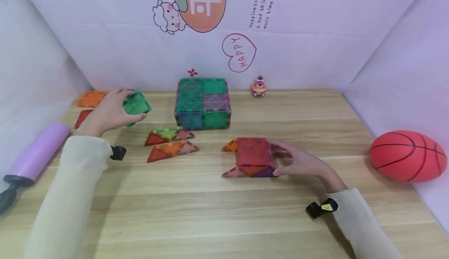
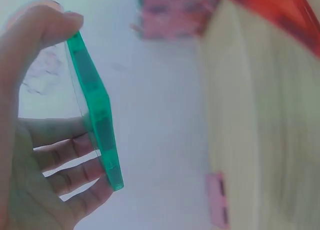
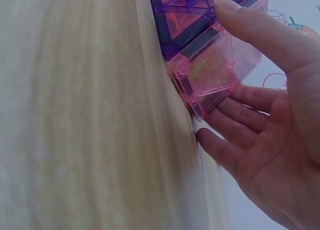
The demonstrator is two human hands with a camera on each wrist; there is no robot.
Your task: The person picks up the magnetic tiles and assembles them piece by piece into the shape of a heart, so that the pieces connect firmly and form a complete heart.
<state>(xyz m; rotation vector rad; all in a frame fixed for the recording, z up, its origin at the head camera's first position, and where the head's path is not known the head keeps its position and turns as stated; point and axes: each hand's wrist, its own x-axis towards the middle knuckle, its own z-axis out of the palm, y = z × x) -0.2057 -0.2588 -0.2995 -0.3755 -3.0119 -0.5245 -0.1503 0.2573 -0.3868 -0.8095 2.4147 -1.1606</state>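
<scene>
My left hand [image 1: 111, 113] pinches a green square magnetic tile [image 1: 137, 106] at the far left, raised over the table. In the left wrist view the green tile [image 2: 100, 110] stands edge-on between thumb and fingers. My right hand [image 1: 303, 161] grips the right end of a small magnetic-tile box [image 1: 255, 152] with a red top. Its thumb touches a purple triangle tile [image 3: 175, 38] on the near side, and the fingers reach behind a pink end tile [image 3: 210, 73]. Orange and pink triangles stick out at the box's left.
A larger green, blue and purple tile block [image 1: 202, 105] stands at the back. Triangle tiles [image 1: 172, 150] lie in two rows at centre left; orange tiles [image 1: 92, 98] lie behind my left hand. A pump [image 1: 38, 154], a figurine [image 1: 258, 87] and a red ball [image 1: 408, 156] stand around.
</scene>
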